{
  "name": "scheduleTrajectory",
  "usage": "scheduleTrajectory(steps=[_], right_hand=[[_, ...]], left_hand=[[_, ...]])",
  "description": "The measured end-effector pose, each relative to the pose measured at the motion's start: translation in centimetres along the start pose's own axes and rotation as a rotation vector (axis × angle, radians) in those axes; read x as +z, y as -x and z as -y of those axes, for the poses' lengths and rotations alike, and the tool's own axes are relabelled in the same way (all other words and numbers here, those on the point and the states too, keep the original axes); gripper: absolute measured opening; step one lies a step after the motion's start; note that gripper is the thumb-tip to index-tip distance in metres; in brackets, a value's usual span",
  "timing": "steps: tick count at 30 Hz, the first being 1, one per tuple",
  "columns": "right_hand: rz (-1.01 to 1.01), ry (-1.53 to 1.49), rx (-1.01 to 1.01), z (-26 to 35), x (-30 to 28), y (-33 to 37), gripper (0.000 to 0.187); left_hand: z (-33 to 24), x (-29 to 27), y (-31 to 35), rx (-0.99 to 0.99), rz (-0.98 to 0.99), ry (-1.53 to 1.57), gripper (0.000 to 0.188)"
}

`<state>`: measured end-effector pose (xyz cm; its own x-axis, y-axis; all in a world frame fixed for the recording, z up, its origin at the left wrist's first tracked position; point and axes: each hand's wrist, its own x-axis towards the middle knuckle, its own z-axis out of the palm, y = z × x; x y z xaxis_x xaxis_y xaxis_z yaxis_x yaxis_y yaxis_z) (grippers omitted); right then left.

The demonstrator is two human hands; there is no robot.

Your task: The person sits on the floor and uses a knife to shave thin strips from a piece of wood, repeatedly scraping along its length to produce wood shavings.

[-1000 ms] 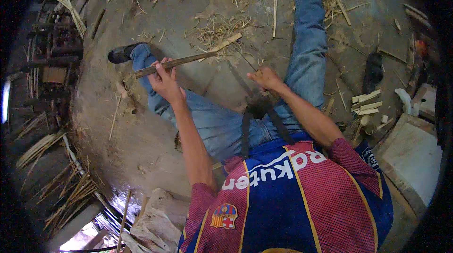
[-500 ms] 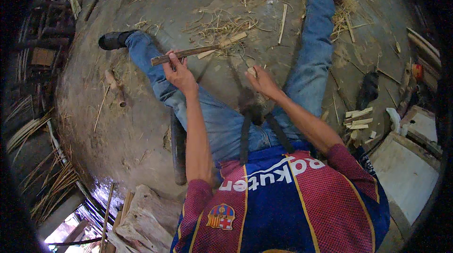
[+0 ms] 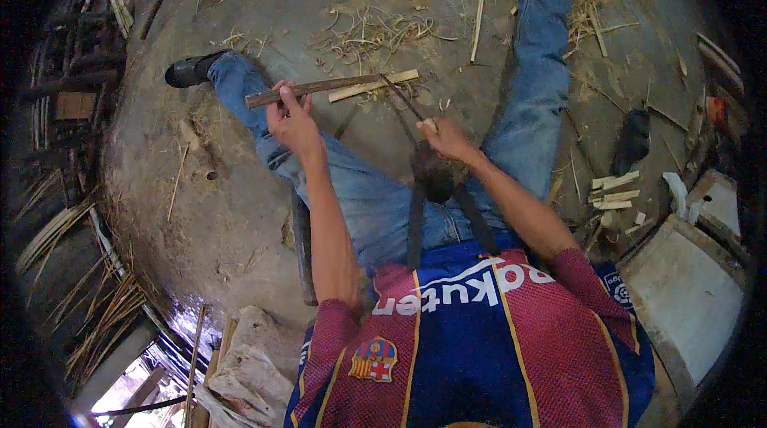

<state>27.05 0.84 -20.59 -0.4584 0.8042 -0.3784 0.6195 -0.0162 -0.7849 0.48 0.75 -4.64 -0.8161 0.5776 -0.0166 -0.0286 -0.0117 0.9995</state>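
Two legs in jeans spread wide on the dirt floor, leaving a work gap between them. Bamboo stick spans that gap, level above the left knee; left hand is wrapped tight around its near end to steady it. Right hand is closed on a dark thin blade meeting the stick's far end. Shavings and cut offcuts litter the ground, none blocking.

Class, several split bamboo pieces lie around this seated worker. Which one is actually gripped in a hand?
The long dark strip across the knees, gripped by the left hand. The pale pieces by the right leg lie loose on the floor.
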Motion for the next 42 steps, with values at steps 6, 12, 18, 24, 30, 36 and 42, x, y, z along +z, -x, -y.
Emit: scheduleTrajectory(steps=[6,12,18,24,30,36,42], right_hand=[[0.093,-0.207,0.169,1.8,-0.6,0.0,0.051],[0.070,-0.112,0.207,0.5,0.3,-1.3,0.049],[0.115,-0.145,0.252,1.9,-0.1,-1.0,0.055],[0.110,-0.278,0.285,1.4,0.8,-1.6,0.057],[0.040,-0.261,-0.026,7.5,0.5,1.9,0.049],[0.135,-0.162,-0.163,15.6,-1.1,4.3,0.047],[0.108,-0.309,0.053,11.9,-0.4,3.0,0.050]], left_hand=[[-0.8,-1.2,0.1,0.028,-0.075,-0.029,0.032],[0.5,-1.9,-0.1,0.003,-0.022,-0.044,0.040],[-0.7,-3.1,0.6,-0.026,-0.052,0.132,0.043],[-2.1,-1.9,1.1,0.034,-0.035,0.077,0.042],[-1.1,-2.4,1.1,0.081,-0.043,0.063,0.037],[-1.1,-1.7,1.8,0.135,-0.054,0.067,0.036],[-1.2,-2.0,2.1,0.122,-0.055,0.045,0.036]])
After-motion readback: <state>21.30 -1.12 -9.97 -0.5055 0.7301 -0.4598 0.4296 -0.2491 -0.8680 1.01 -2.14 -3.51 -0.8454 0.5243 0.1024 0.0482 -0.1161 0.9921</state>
